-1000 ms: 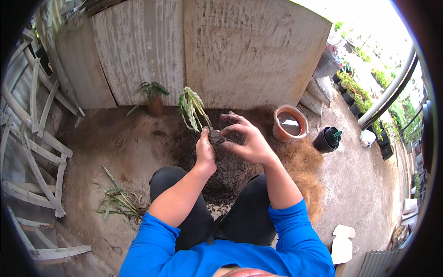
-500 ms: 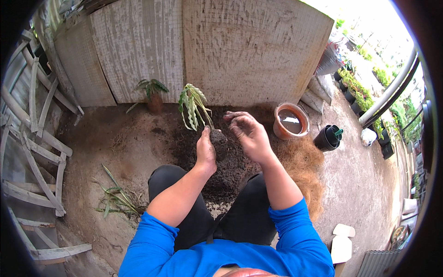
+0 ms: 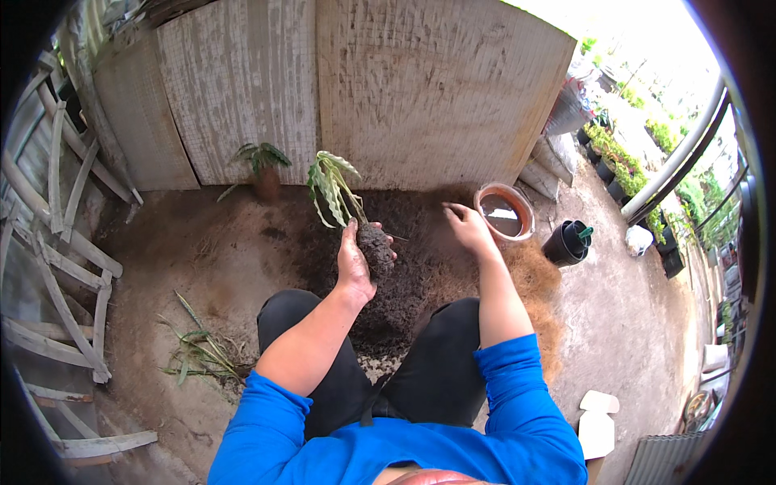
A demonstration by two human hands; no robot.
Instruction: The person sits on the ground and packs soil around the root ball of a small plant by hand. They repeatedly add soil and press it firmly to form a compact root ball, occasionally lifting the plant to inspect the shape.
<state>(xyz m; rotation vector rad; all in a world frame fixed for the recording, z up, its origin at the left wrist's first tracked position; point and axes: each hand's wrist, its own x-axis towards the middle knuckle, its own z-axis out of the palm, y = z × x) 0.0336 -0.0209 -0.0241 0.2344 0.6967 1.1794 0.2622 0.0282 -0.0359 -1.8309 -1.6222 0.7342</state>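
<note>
My left hand point(image 3: 353, 265) is closed around the dark, round soil ball at the base of a leafy plant point(image 3: 331, 187). The pale green, wavy leaves rise above the fingers and lean left. Out to the right, my right hand point(image 3: 469, 229) is empty, with its fingers apart, just left of a terracotta pot point(image 3: 523, 232) of dark water. Below both hands lies a heap of dark soil point(image 3: 388, 311). Brown coir fibre point(image 3: 533, 283) spreads under and beside my right forearm.
A second potted plant point(image 3: 264, 166) stands against the board wall point(image 3: 242, 97). Pulled stems and leaves point(image 3: 206, 352) lie on the ground at left. Stacked black pots point(image 3: 567, 244) are right of the water pot. Wooden frames point(image 3: 61, 259) line the left side.
My right hand has moved right, away from the soil ball and toward the water pot. The plant stays in my left hand, its soil ball now more exposed.
</note>
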